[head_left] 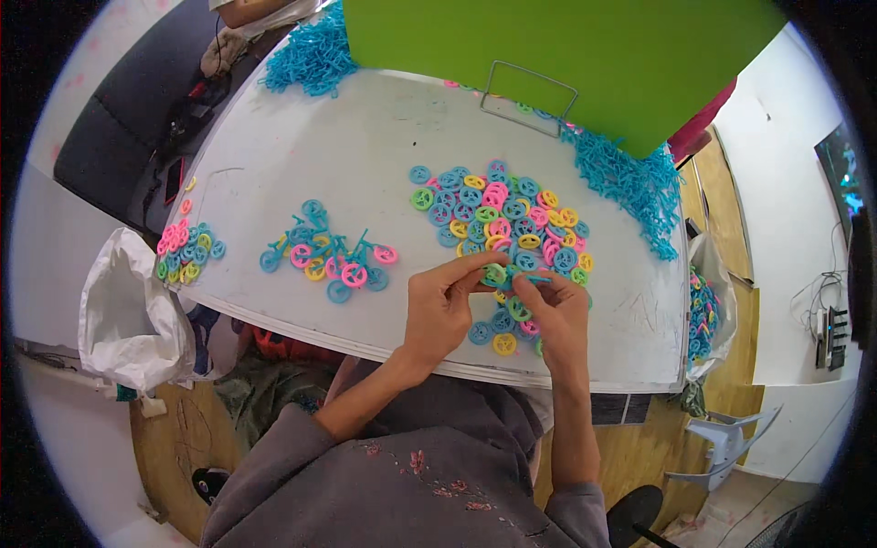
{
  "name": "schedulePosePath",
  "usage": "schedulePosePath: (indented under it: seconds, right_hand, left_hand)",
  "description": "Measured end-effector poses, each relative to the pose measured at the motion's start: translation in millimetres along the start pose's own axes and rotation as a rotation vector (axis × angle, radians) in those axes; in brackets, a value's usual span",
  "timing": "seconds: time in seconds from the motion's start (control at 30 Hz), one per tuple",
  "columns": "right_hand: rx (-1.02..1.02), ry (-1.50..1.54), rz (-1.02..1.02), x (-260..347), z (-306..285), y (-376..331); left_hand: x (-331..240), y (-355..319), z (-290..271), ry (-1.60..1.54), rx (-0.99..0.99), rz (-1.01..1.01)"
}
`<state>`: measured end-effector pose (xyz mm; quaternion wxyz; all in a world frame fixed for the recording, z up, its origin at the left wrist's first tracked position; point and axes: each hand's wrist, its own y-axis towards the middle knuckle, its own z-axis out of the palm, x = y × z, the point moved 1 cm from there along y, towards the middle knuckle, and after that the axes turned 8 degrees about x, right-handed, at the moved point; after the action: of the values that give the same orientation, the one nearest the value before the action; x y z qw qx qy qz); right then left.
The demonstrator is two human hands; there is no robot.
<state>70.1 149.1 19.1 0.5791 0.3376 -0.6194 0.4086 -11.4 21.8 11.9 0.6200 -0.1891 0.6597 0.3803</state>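
Note:
My left hand (441, 306) and my right hand (553, 315) meet above the near edge of a white table (347, 146). Together they pinch a small blue plastic frame with a green wheel (496, 274) on it. Just behind them lies a big pile of loose plastic wheels (498, 215) in blue, pink, yellow and green. To the left lies a cluster of small toy bicycles (329, 254) with coloured wheels.
A smaller heap of wheels (185, 251) sits at the table's left edge. Blue frame parts are piled at the back left (311, 59) and right (630, 183). A green box (566, 55) stands behind. A white bag (128, 315) hangs at the left.

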Motion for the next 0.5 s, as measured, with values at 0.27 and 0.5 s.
schedulePosePath:
  seconds: [0.27,0.5]
  right_hand:
    - [-0.057,0.167,0.087,-1.7,11.3,-3.9]
    - [-0.29,-0.264,-0.242,-14.8,16.6,-10.0]
  left_hand:
    - [7.3,-1.0,6.3,0.217,-0.097,0.153]
    - [3.3,-2.1,2.5,0.202,-0.069,0.08]
